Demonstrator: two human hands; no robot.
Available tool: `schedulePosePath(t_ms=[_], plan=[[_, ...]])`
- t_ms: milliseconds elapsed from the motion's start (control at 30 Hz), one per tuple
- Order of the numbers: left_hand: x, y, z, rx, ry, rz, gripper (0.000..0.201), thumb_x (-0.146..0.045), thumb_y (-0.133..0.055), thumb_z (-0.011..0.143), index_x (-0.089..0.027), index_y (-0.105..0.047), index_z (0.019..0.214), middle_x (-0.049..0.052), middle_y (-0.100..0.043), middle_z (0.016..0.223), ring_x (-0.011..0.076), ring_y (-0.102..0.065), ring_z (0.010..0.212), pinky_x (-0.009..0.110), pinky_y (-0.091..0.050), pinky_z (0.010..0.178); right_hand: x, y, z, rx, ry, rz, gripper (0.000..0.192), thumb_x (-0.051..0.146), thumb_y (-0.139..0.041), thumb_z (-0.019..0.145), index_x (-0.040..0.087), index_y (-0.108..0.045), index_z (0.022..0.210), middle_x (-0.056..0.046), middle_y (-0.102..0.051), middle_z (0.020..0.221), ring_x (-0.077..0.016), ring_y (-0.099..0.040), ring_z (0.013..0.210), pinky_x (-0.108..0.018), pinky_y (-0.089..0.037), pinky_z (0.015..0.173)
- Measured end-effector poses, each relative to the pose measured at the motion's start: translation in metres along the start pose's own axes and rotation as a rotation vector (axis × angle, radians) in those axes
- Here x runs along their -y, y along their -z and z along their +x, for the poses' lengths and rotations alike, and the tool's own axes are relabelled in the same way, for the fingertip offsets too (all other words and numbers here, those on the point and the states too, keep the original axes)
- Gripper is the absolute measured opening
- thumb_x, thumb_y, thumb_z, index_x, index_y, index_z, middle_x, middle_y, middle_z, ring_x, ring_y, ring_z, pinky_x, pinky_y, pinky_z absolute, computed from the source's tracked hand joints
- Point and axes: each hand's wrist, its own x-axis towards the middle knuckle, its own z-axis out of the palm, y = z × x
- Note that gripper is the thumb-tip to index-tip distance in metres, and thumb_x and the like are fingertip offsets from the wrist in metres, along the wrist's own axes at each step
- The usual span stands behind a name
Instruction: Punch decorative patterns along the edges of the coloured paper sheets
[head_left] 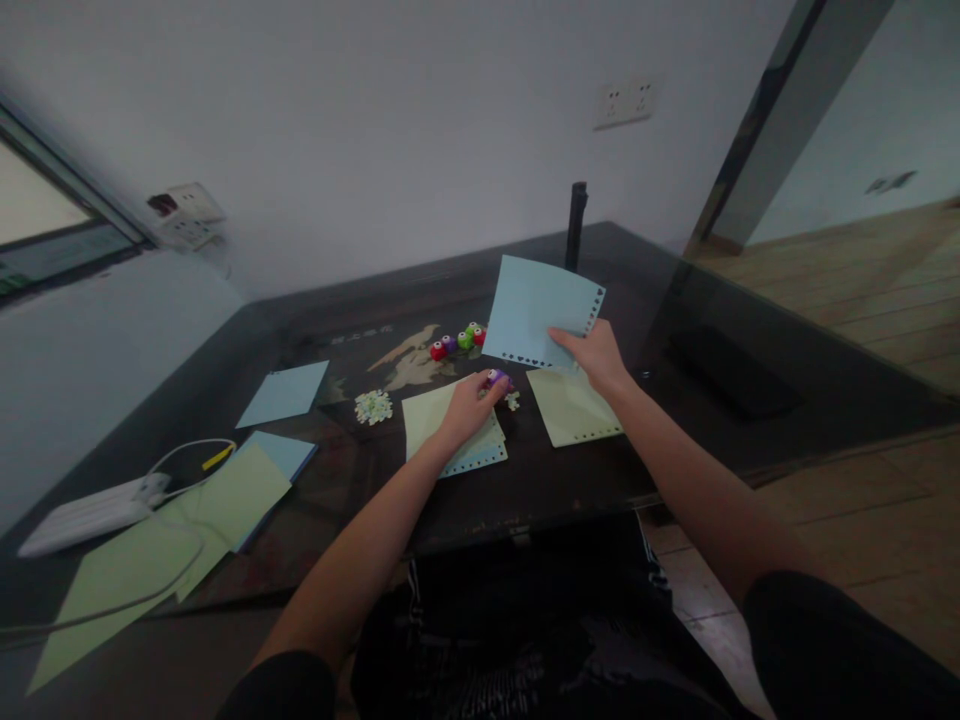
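Observation:
My right hand [597,355] holds a light blue paper sheet [536,310] by its lower right corner, lifted above the dark table [570,480]; small holes run along its bottom and right edges. My left hand [472,400] rests on a stack of pale green and blue sheets [427,415], fingers closed on a small purple paper punch [496,378]. A pale green sheet [574,410] with a punched edge lies under my right hand.
A row of small red, purple and green punches [457,342] stands behind the stack. A pile of paper cut-outs [373,406] lies to the left. More blue and green sheets [225,490], a white power strip [86,512] with cable, and a black post [576,225] are around.

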Motion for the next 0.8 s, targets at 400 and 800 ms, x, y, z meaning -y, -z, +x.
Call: schedulePosePath(t_ms=[400, 800], plan=[[0.017, -0.001, 0.009, -0.110, 0.038, -0.053, 0.026, -0.035, -0.056, 0.082, -0.015, -0.064, 0.094, 0.008, -0.064, 0.094, 0.0169, -0.057, 0.081, 0.028, -0.046, 0.072, 0.005, 0.003, 0.005, -0.071, -0.058, 0.273, 0.036, 0.026, -0.076, 0.055, 0.015, -0.065, 0.087, -0.008, -0.072, 0.096, -0.0239, -0.066, 0.088, -0.040, -0.052, 0.083], [0.010, -0.007, 0.048, -0.026, 0.021, 0.060, 0.023, -0.030, -0.064, 0.074, -0.017, -0.066, 0.092, 0.004, -0.066, 0.082, 0.0172, -0.058, 0.070, 0.030, -0.045, 0.069, 0.030, 0.054, -0.003, -0.071, -0.101, 0.433, 0.025, 0.017, -0.071, 0.059, 0.020, -0.065, 0.083, -0.004, -0.073, 0.089, -0.0243, -0.068, 0.087, -0.042, -0.055, 0.083]])
